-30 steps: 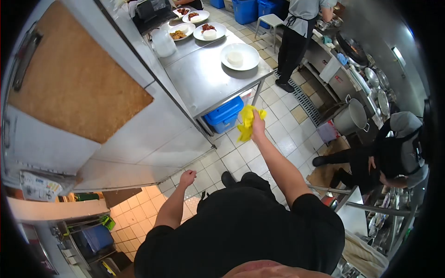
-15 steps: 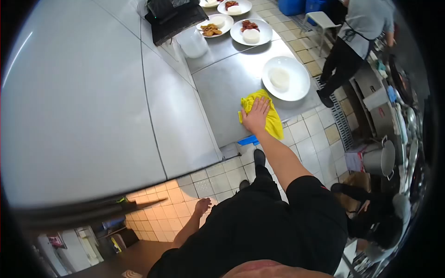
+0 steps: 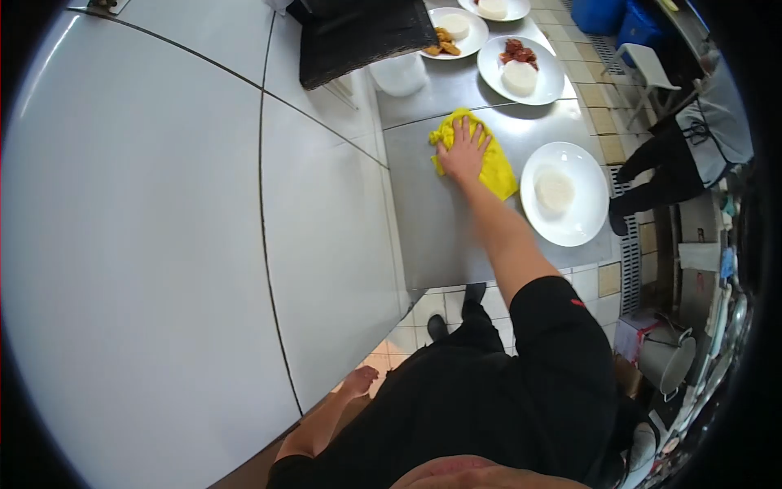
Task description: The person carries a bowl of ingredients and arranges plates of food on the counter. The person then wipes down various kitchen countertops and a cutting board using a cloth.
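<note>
My right hand (image 3: 464, 153) lies flat with fingers spread on a crumpled yellow cloth (image 3: 497, 173), pressing it against the steel counter (image 3: 440, 232). Close by on the right is a white oval plate (image 3: 565, 226) with a round white mound of what looks like rice (image 3: 555, 191) on it. Low at the left, my left hand (image 3: 361, 381) hangs beside my body, away from the counter. Its fingers are loosely curled and a little apart, with nothing visible in them.
More plates, including a plate of reddish food (image 3: 531, 90), stand at the counter's far end beside a clear plastic container (image 3: 399, 75). A dark board-like object (image 3: 366, 45) juts over them. White panels (image 3: 334, 244) border the left. A person (image 3: 680, 155) stands at right.
My right hand has slid the yellow cloth farther up the counter, away from its near edge. The view has shifted, so the plates appear lower and farther right. My left hand still hangs.
</note>
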{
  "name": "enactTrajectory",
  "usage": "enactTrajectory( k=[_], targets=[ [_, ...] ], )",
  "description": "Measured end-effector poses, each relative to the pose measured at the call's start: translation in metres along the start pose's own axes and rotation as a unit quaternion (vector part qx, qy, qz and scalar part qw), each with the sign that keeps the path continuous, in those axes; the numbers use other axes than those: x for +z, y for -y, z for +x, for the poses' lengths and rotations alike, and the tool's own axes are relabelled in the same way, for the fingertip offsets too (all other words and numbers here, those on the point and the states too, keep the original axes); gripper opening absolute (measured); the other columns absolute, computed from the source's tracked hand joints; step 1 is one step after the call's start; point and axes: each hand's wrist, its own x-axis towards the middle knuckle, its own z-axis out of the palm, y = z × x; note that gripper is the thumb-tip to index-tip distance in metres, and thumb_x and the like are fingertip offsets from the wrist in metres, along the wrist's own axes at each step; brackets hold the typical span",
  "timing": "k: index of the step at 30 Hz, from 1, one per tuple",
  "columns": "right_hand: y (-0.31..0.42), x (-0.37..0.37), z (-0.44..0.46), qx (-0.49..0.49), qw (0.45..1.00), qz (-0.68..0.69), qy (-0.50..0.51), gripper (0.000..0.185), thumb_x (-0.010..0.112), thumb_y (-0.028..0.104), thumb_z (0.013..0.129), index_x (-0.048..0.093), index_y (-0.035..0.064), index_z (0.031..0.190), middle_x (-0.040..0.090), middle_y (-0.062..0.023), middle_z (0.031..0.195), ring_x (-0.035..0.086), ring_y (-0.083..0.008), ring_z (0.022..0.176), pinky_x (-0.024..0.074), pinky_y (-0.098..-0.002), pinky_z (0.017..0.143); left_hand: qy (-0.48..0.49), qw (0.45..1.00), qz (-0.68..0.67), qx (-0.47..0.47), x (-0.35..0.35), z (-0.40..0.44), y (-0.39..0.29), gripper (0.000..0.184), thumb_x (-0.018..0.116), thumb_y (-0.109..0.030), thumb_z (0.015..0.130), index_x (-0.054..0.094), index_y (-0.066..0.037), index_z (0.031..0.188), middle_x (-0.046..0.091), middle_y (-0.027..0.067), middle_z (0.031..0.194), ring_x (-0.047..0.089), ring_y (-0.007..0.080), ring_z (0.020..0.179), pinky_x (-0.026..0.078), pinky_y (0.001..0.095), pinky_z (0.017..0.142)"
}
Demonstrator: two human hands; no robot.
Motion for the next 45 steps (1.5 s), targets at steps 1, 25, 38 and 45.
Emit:
enactTrajectory(
  k=[1,25,38,45],
  targets=[
    [0.005,0.004,0.013,-0.019,1.000,0.008,0.007,0.068,0.047,0.048,0.083,0.032,0.0135,0.140,0.021,-0.0069,0.149,0.015,-0.0367,0.137,0.0046,-0.0570,0.109,0.025,0.995,-0.026,-0.097,-0.019,-0.015,-0.034,0.027,0.046,-0.026,0.092,0.062,-0.005,0.102,0.065,0.0103,0.097,0.061,0.0222,0.092,0.047,0.0347,0.082],
    [0.025,-0.046,-0.217,-0.322,0.921,0.139,0.169,0.054,0.061,0.018,0.069,0.049,0.0103,0.122,0.040,-0.0076,0.137,0.031,-0.0262,0.131,0.0174,-0.0436,0.111,0.027,0.997,0.063,0.027,-0.047,0.102,0.083,0.027,0.049,-0.026,0.087,0.062,-0.003,0.091,0.064,0.0134,0.086,0.062,0.0246,0.083,0.049,0.0376,0.072],
    [-0.068,-0.121,-0.534,0.308,0.920,0.163,0.177,0.037,0.064,0.018,0.066,0.057,0.0047,0.099,0.061,-0.0189,0.101,0.057,-0.0370,0.095,0.0471,-0.0424,0.080,0.239,0.873,0.324,0.277,-0.115,0.168,0.112,0.018,0.054,-0.021,0.080,0.059,-0.003,0.082,0.062,0.0117,0.072,0.060,0.0203,0.062,0.046,0.0357,0.049],
    [-0.064,-0.194,-0.810,0.645,0.743,0.112,0.137,0.041,0.064,0.021,0.065,0.058,0.0025,0.102,0.063,-0.0199,0.099,0.060,-0.0340,0.095,0.0487,-0.0408,0.080,0.283,0.802,0.384,0.359,-0.079,0.214,0.074,0.019,0.054,-0.022,0.079,0.060,-0.004,0.080,0.063,0.0103,0.073,0.059,0.0210,0.061,0.046,0.0348,0.053]
  ],
)
